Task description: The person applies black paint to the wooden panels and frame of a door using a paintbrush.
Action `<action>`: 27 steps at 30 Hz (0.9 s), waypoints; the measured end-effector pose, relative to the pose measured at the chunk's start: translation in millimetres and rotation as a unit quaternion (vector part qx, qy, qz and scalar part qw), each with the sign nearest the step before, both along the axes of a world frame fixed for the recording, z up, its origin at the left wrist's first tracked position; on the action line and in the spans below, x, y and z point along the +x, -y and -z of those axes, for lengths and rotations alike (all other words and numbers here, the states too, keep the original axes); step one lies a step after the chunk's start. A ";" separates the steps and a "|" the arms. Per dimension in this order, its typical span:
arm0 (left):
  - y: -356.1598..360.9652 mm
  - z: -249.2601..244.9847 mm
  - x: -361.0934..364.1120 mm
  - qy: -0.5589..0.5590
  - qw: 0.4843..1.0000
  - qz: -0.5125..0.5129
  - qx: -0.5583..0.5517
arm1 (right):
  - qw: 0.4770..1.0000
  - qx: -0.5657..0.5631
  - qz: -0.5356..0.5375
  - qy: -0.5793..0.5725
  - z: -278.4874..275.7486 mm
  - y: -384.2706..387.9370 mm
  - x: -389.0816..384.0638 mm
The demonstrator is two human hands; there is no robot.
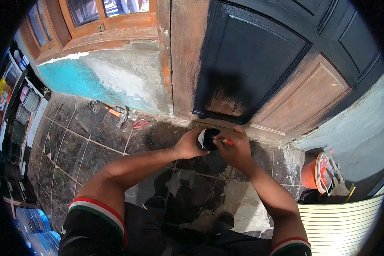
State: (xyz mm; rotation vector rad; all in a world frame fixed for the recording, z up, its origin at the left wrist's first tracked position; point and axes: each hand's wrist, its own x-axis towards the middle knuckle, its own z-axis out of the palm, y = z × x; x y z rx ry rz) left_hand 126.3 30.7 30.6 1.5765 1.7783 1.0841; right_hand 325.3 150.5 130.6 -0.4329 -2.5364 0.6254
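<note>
My left hand (188,144) is wrapped round the side of a small paint container (201,137), white outside and black inside. In my right hand (237,150) is a paintbrush (228,141) with a red handle, its tip down in the container; the bristles are hidden. Both hands are just in front of the foot of a wooden door (251,59). Black paint covers much of that door, with a thin brownish patch (226,104) low on one panel and a bare wood panel (307,94) to the right.
On the tiled floor at left lie a hammer (123,116), red-handled pliers (141,123) and scissors (92,107). An orange bucket (312,174) stands at right by a cream ribbed surface (341,226). Water bottles (34,222) and a cluttered shelf (19,115) line the left.
</note>
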 end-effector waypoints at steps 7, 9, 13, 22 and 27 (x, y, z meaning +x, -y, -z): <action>-4.4 6.6 -9.7 -0.006 0.999 -0.019 0.036 | 0.995 -0.055 -0.082 -0.024 10.6 -6.1 6.7; -5.2 5.9 -14.2 -0.001 1.000 -0.004 0.000 | 0.990 -0.074 -0.118 0.025 11.8 -10.3 10.3; 0.5 7.1 -18.8 -0.016 1.000 -0.010 -0.004 | 0.990 -0.068 -0.126 0.019 20.7 -8.8 12.1; -2.2 37.9 -27.6 -0.034 0.998 -0.049 -0.029 | 0.992 -0.021 -0.124 0.001 44.6 -6.5 13.9; -0.9 55.8 -33.9 -0.061 0.990 -0.085 -0.090 | 0.995 0.004 -0.068 -0.073 36.0 -22.0 29.4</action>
